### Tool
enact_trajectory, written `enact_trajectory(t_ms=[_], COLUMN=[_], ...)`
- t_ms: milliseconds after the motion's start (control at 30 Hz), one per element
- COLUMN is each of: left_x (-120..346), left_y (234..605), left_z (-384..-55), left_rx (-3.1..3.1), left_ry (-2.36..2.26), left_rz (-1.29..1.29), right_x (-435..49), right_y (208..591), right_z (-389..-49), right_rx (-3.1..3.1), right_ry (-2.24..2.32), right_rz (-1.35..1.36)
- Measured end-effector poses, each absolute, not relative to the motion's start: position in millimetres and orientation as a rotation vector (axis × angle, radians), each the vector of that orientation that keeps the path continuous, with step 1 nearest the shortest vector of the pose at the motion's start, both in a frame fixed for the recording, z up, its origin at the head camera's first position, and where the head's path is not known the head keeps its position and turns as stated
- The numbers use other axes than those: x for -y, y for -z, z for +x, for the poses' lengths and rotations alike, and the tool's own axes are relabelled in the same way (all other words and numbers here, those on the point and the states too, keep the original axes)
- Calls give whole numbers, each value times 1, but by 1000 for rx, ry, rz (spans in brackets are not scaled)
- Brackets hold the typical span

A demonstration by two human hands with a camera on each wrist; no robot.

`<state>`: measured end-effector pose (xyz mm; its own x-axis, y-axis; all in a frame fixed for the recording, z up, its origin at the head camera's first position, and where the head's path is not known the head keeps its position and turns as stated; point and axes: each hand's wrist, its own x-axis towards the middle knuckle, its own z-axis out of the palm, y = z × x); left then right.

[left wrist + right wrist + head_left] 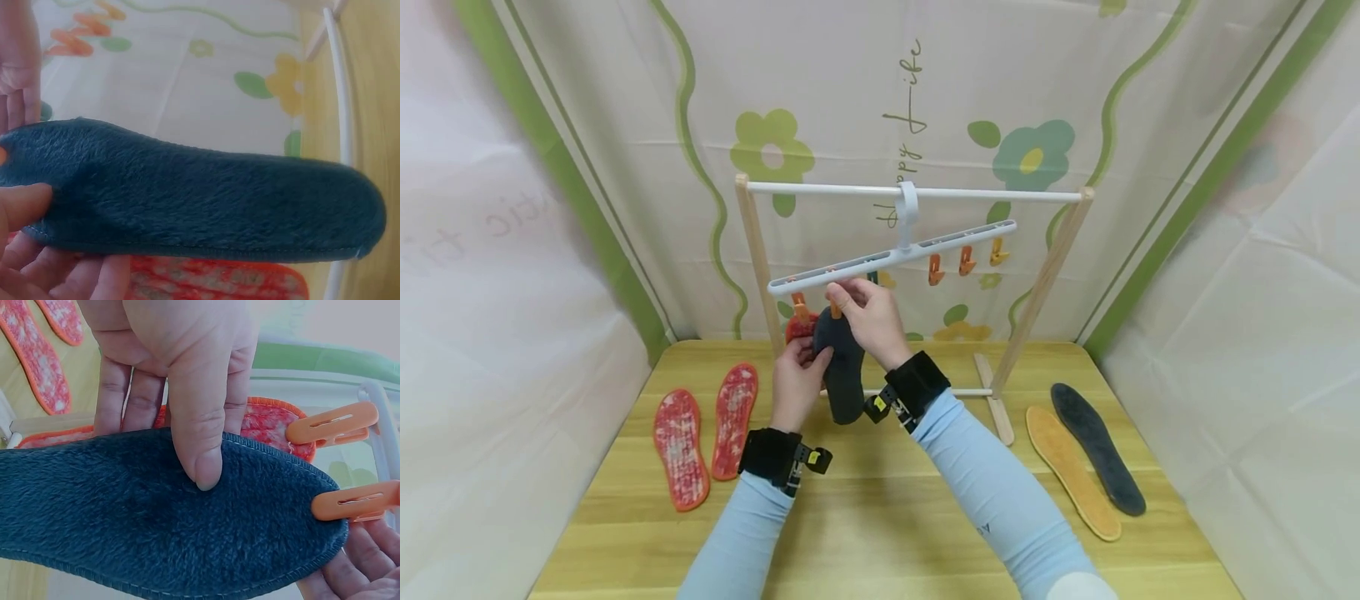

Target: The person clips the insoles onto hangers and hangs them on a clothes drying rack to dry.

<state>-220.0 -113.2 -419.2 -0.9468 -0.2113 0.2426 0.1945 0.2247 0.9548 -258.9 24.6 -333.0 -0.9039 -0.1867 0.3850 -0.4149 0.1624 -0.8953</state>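
A dark, fuzzy insole (842, 367) hangs toe-up below the left half of the white hanger (891, 258). My left hand (797, 379) pinches its edge, thumb (208, 469) on the pile and fingers behind. My right hand (872, 321) grips the orange clip (356, 501) at the insole's top end; the clip's jaws overlap that edge. In the left wrist view, the right hand (19, 75) shows only partly at the upper left. Behind the dark insole, a red patterned insole (272, 428) hangs from another orange clip (331, 423).
The tilted hanger hooks over a white rail (1000, 196) on a wooden-legged rack. To its right hang orange clips (966, 260) and a yellow clip (997, 252). Two red insoles (681, 450) lie at left; a yellow insole (1071, 471) and a dark insole (1097, 446) lie at right.
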Motion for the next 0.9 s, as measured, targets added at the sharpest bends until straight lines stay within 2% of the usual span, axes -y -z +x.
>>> enact_trajectory(t_ms=[900], left_x=[127], left_y=[421], left_z=[-236], left_rx=[2213], left_ry=[1729], left_rz=[96], right_x=[-27], right_y=[338], right_z=[-263], right_rx=[2362], right_ry=[-1709], right_rz=[588])
